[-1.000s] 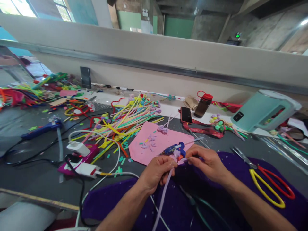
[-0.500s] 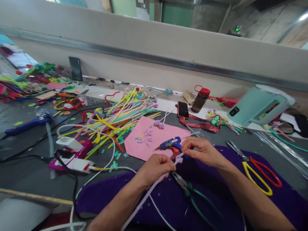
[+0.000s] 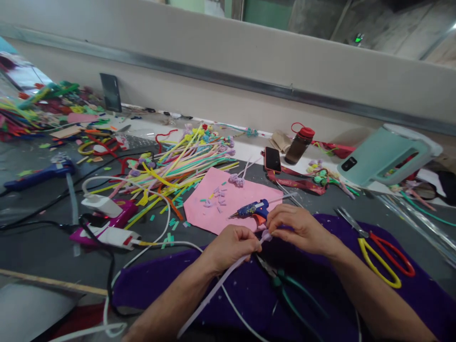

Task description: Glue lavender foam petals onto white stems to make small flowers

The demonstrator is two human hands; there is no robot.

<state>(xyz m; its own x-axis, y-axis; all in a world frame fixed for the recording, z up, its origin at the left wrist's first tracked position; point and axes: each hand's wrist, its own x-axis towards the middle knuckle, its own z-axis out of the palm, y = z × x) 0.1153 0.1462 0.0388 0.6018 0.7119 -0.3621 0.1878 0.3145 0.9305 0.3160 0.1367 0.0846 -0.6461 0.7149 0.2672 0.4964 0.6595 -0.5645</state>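
Fuzz-covered lilac stem (image 3: 221,283) slants up from the person's lap, over purple cloth (image 3: 153,282), into the left hand (image 3: 231,247), whose thumb and forefinger are pinched on it just below its small lilac cluster (image 3: 266,235). The right hand (image 3: 302,231) has its fingertips closed at the cluster's other side; exactly which fold they grip is hard to see. The stem looks very light and soft outside, probably wire-cored, so it should bend easily, hold a crease and hardly slip. Best hold is the bare length close under the cluster; the cluster itself would likely squash under a hard pinch, and the long tail may swing.

Green-handled pliers (image 3: 277,279) lie on the cloth just below the hands, and scissors (image 3: 362,233) with one red and one yellow handle lie towards its right side. Beyond the hands, a blue glue gun (image 3: 253,209) rests on a pink sheet (image 3: 199,204) with snipped bits and another lilac cluster (image 3: 236,180). A magenta power strip (image 3: 123,213) sits nearer the left edge of the dark table (image 3: 78,268). Farther back are a heap of coloured stems (image 3: 185,166), a phone (image 3: 272,159), a red-capped bottle (image 3: 298,147) and, towards the far right corner, a mint kettle (image 3: 377,154).
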